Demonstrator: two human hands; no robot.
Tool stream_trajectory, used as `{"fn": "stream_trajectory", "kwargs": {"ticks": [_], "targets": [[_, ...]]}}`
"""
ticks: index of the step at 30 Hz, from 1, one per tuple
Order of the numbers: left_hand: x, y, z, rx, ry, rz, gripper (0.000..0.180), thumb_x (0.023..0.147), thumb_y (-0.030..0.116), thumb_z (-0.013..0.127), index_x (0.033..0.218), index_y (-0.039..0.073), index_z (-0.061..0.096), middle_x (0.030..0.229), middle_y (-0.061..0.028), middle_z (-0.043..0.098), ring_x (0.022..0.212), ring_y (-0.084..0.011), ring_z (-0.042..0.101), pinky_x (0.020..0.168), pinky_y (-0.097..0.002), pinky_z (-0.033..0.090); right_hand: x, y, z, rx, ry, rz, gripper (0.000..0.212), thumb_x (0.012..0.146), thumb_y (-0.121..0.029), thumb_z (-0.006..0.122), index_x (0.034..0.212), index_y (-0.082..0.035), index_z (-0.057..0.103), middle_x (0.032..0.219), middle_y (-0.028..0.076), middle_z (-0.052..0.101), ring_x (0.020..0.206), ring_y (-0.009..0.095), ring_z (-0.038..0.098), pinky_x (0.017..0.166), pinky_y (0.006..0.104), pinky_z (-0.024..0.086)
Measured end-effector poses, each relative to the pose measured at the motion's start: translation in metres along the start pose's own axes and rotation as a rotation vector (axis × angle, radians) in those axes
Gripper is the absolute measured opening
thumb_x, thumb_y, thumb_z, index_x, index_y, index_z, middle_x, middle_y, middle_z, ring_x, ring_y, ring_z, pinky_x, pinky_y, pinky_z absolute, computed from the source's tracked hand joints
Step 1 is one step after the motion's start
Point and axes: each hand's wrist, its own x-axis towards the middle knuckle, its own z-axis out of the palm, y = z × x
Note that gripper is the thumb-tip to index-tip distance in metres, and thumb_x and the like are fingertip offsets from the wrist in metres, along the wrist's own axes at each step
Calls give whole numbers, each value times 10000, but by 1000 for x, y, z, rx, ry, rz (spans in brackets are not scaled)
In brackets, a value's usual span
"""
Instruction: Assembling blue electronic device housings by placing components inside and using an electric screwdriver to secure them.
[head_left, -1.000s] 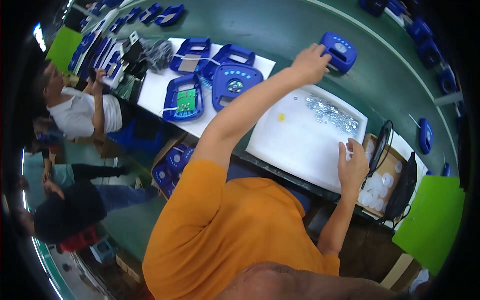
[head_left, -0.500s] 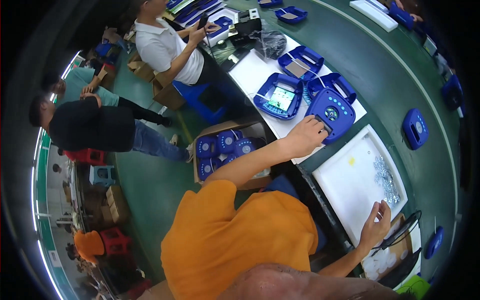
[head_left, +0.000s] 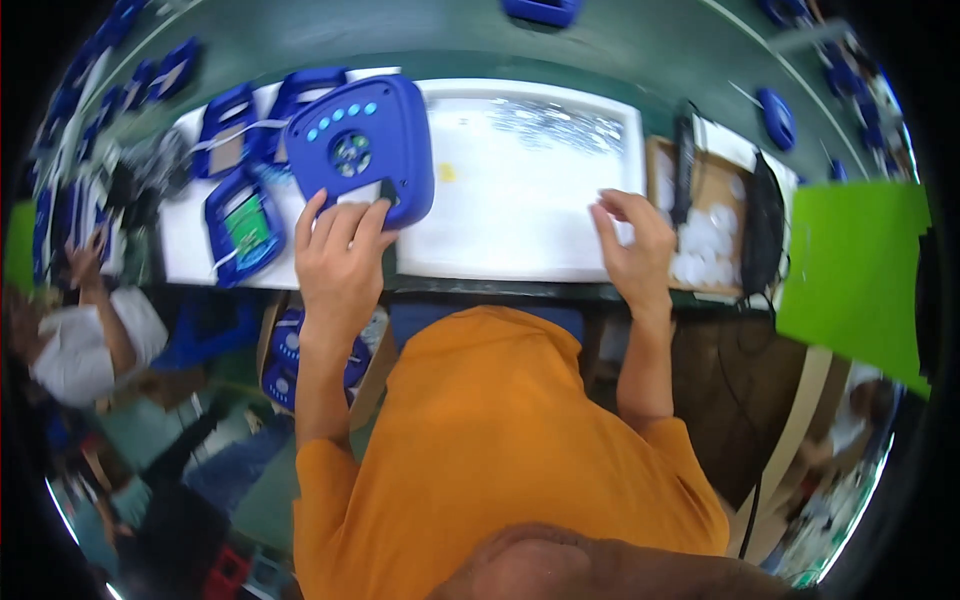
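Note:
My left hand (head_left: 340, 250) grips the lower edge of a blue plastic housing (head_left: 345, 140), fingers over its cut-out window. The housing has a row of light blue buttons and a round opening with parts inside; it tilts beside a white tray (head_left: 520, 262). My right hand (head_left: 640, 245) hangs over the tray's right side, thumb and fingertips drawn together; what lies between them, if anything, is too small to make out. Small shiny metal pieces (head_left: 560, 125), blurred, are spread along the tray's far side.
Open blue housings, one with a green board (head_left: 248, 228), lie at left on a white surface. Right of the tray stands a cardboard box (head_left: 660, 170) with translucent discs (head_left: 705, 240), beside black cables and a green panel (head_left: 850, 280). A person in white (head_left: 90, 345) works at far left.
The view has swung to the right, bringing the tray in front of me. My left hand stays on the blue housing. My right hand's fingers have left the metal pieces and drawn together.

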Motion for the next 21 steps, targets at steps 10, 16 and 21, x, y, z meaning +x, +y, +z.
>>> {"fn": "stream_trajectory", "kwargs": {"ticks": [10, 16, 21], "targets": [[23, 93, 77, -238, -204, 268, 324, 906, 154, 869, 1203, 54, 782, 1063, -63, 738, 1043, -257, 730, 1205, -527, 514, -15, 18, -17, -44, -42, 89, 183, 990, -102, 864, 1126, 12, 818, 1035, 151, 843, 905, 281, 835, 812, 358, 666], [26, 105, 95, -214, -261, 310, 339, 915, 180, 865, 1225, 64, 788, 1025, -56, 734, 1023, -244, 729, 1190, -521, 524, -18, 25, -14, -35, -25, 62, 191, 994, -162, 864, 1117, -24, 818, 1002, 116, 830, 876, 292, 822, 732, 384, 633], [26, 106, 102, -227, -224, 319, 363, 915, 206, 875, 1244, 69, 808, 1002, -46, 740, 981, -233, 728, 1148, -505, 537, -18, 33, -11, -38, -53, 51, 193, 996, -167, 860, 1126, -30, 818, 993, 109, 827, 873, 295, 820, 728, 385, 634]]}}
